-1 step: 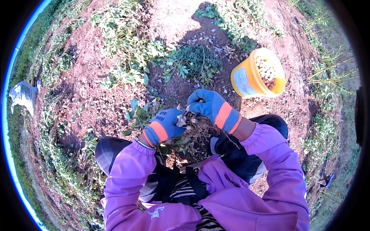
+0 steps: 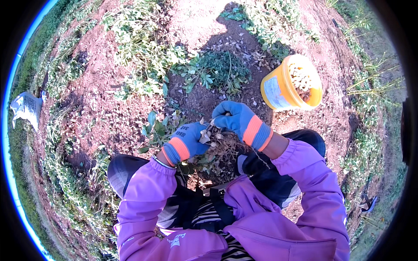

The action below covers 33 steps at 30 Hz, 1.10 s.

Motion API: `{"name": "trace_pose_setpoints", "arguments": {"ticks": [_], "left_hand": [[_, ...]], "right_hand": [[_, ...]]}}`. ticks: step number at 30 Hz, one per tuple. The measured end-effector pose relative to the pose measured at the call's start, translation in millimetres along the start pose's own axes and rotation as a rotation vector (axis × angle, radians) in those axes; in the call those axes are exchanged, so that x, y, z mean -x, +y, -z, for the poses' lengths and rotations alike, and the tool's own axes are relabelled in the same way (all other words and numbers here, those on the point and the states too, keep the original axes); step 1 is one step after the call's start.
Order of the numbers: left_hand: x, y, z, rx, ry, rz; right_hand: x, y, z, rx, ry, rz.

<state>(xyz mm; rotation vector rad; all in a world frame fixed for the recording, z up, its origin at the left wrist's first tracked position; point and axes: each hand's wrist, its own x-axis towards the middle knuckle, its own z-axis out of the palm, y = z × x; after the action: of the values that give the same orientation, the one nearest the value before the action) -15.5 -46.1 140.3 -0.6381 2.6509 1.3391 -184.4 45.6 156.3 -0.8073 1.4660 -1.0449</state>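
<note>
Both my hands wear blue work gloves with orange bands and meet over my folded legs. My left hand (image 2: 188, 138) is closed round an uprooted peanut plant (image 2: 224, 147), whose leaves stick out on the left of the glove. The plant's tangled roots, with pale pods and dry leaves among them, hang between the hands. My right hand (image 2: 235, 116) is bent in a pinch at the top of the root clump. What exactly lies between its fingertips is hidden by the glove.
A yellow bucket (image 2: 282, 89) of picked peanuts (image 2: 299, 78) leans at the right, beyond my right hand. Pulled green plants (image 2: 222, 71) lie in heaps ahead and to the left on reddish soil. A white sack (image 2: 27, 108) stands at the far left.
</note>
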Motion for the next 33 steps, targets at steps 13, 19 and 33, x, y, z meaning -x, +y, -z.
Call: {"name": "trace_pose_setpoints", "arguments": {"ticks": [13,19,33], "left_hand": [[0.8,-2.0,-6.7,-0.067,-0.01,-0.053],[0.6,-8.0,-1.7,-0.058,0.038,-0.078],[-4.9,-9.2,-9.4,0.193,0.14,-0.064]], "right_hand": [[1.3,4.1,-2.4,0.29,-0.162,0.251],[0.3,1.1,-2.5,-0.022,-0.103,0.071],[3.1,-14.6,4.0,-0.026,0.141,0.211]]}}
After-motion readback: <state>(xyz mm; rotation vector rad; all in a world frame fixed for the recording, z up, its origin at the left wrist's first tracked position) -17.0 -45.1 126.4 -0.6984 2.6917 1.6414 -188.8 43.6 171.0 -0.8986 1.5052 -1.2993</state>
